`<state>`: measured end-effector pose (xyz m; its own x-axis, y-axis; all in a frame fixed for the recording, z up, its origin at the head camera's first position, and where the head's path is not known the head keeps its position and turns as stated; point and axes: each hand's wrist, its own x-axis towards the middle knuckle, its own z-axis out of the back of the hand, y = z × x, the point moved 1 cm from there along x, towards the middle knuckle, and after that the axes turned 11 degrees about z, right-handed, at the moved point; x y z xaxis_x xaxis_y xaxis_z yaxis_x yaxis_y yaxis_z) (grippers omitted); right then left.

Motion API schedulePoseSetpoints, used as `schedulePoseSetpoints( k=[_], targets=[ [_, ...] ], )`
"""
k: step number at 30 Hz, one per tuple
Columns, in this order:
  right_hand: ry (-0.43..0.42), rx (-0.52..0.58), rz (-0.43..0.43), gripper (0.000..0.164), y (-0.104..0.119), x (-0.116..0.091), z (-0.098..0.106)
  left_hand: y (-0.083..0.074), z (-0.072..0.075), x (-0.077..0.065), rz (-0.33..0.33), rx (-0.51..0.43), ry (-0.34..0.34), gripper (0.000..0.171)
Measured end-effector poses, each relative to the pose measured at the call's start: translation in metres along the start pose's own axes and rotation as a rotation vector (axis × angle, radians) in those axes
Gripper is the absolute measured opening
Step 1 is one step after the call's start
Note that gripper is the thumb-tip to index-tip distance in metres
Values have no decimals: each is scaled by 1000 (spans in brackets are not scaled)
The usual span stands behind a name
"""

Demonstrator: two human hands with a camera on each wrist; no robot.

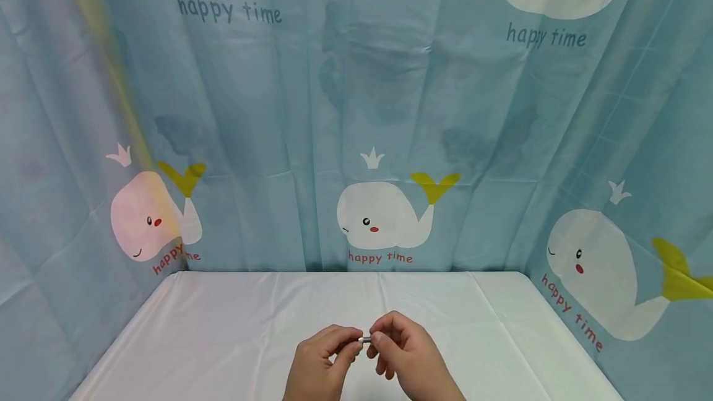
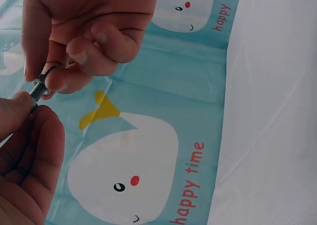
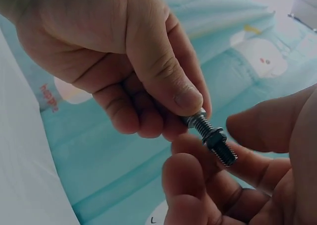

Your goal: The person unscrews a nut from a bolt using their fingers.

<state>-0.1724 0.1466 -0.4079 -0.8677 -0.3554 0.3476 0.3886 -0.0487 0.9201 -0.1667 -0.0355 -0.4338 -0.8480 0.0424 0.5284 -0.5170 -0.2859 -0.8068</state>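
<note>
A small silvery threaded bolt (image 1: 365,340) lies between the two hands, above the white table. My left hand (image 1: 323,357) pinches one end of it between thumb and forefinger. A nut (image 3: 216,137) sits partway along the thread, with bare thread (image 3: 228,156) past it. My right hand (image 1: 409,351) has its curled fingers around the nut. In the right wrist view its thumb (image 3: 252,126) stands just off the nut and a finger lies under the bolt's end. In the left wrist view the right fingertips close around the nut (image 2: 41,80). The left fingers hide the bolt's held end.
A white cloth covers the table (image 1: 234,320). Blue curtains (image 1: 262,116) printed with white whales and "happy time" stand behind the table and along both sides.
</note>
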Motion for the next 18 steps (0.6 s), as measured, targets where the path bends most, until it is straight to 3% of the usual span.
schedulePoseSetpoints(
  k=[11,18],
  targets=[
    [-14,-10,-21,17,0,0,1,1,0,0,-14,-6,-11,10],
    [-15,-29,-16,12,0,-1,0,-1,0,0,20,9,-2,7]
  ],
)
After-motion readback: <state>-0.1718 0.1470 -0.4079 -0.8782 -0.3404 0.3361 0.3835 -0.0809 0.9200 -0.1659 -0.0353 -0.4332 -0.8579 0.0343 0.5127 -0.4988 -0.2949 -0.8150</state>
